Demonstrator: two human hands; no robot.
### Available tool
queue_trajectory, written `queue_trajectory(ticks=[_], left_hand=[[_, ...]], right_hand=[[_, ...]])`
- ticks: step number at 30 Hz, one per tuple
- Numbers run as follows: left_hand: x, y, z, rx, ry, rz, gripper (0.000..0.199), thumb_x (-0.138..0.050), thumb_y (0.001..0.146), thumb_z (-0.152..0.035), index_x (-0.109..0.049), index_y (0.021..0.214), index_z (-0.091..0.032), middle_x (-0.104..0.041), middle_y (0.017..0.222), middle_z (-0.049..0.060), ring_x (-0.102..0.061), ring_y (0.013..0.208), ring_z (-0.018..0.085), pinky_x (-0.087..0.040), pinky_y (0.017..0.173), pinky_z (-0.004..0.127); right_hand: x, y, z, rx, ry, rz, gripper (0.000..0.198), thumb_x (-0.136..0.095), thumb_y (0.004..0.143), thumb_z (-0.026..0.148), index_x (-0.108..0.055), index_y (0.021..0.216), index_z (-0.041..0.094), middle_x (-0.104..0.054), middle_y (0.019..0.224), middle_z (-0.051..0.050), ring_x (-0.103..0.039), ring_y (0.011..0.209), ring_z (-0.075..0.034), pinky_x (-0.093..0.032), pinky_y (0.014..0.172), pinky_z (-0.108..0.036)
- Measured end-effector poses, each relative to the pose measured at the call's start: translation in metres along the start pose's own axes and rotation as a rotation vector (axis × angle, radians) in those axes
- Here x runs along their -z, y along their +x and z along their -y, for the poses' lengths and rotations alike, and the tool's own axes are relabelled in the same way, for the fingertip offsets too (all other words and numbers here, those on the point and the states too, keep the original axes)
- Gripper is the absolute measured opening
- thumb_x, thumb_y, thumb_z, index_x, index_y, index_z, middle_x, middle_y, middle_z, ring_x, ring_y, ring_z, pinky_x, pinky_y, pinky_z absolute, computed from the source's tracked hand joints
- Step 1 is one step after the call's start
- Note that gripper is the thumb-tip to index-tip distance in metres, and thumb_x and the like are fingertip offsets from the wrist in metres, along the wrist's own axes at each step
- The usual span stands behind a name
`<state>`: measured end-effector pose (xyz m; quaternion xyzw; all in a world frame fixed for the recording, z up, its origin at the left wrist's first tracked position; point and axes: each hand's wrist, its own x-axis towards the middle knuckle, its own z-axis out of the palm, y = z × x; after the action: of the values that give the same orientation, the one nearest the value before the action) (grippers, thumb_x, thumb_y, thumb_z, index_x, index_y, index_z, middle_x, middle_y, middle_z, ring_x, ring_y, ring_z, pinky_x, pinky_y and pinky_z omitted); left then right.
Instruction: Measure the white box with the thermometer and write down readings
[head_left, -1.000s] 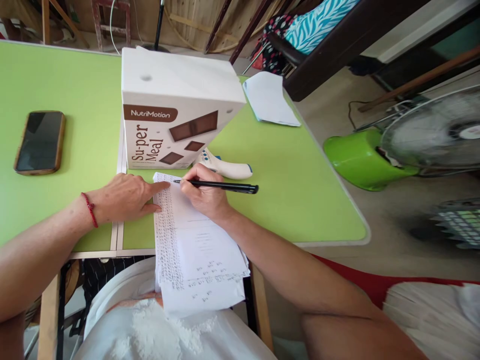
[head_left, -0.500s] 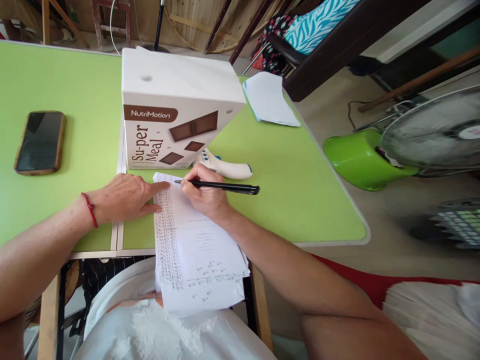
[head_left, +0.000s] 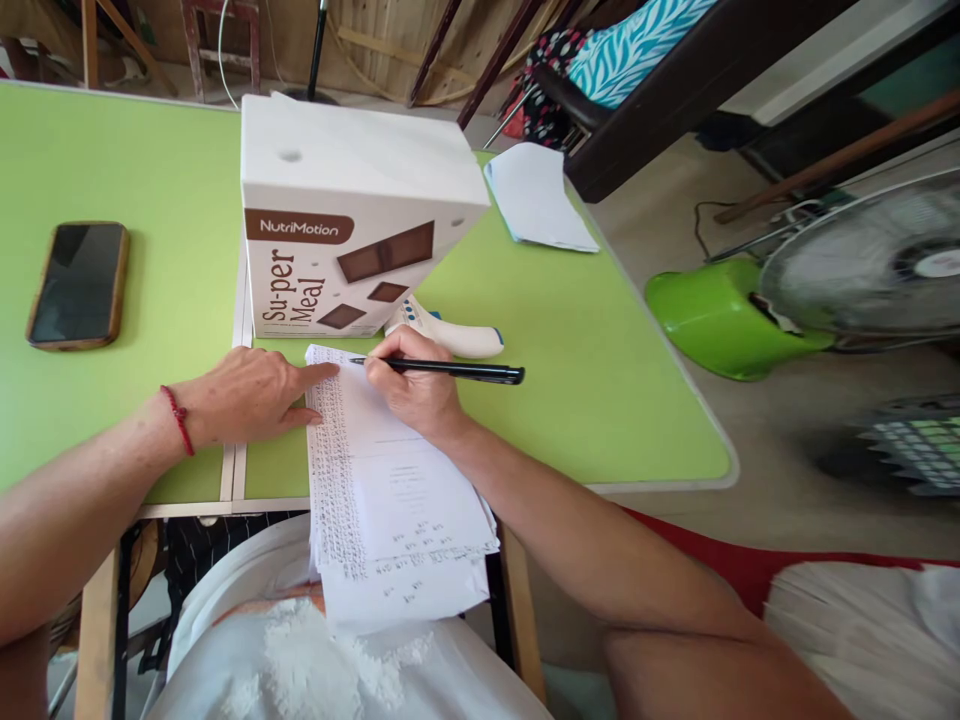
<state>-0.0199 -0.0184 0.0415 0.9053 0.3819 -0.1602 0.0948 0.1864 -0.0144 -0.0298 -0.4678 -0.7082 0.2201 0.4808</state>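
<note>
Papers (head_left: 409,455): just before the box (head_left: 352,195), partly under both hands
Left hand (head_left: 255,395): unclenched, index finger and thumb on papers
Right hand (head_left: 416,385): grasping pen (head_left: 480,372), tip at papers' box end

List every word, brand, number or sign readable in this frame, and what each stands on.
"NutriMotion": brown band on the white box.
"Su-per Meal": same box, sideways, over two lines.
Too small to read: fine print along the box's lower edge; dense handwriting and faint print on the paper sheets.
Too blurred: any marking on the fan hub.
</note>
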Motion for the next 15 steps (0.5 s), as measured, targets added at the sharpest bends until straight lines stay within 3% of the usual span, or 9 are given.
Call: queue_trajectory(ticks=[15], left_hand=[[0.0007,-0.0002,0.0001,-0.006,0.033,-0.004,0.052,-0.048,0.102,-0.041,-0.043,0.149,-0.019,-0.060,0.065,0.005,-0.064,0.066,0.026,-0.038,0.056,0.029]], right_hand=[[0.0006,-0.0002,-0.0002,-0.036,-0.022,0.009,0.014,-0.054,0.072,0.022,-0.044,0.062,0.024,-0.047,0.051,0.006,-0.041,0.049,-0.011,-0.037,0.050,-0.027]])
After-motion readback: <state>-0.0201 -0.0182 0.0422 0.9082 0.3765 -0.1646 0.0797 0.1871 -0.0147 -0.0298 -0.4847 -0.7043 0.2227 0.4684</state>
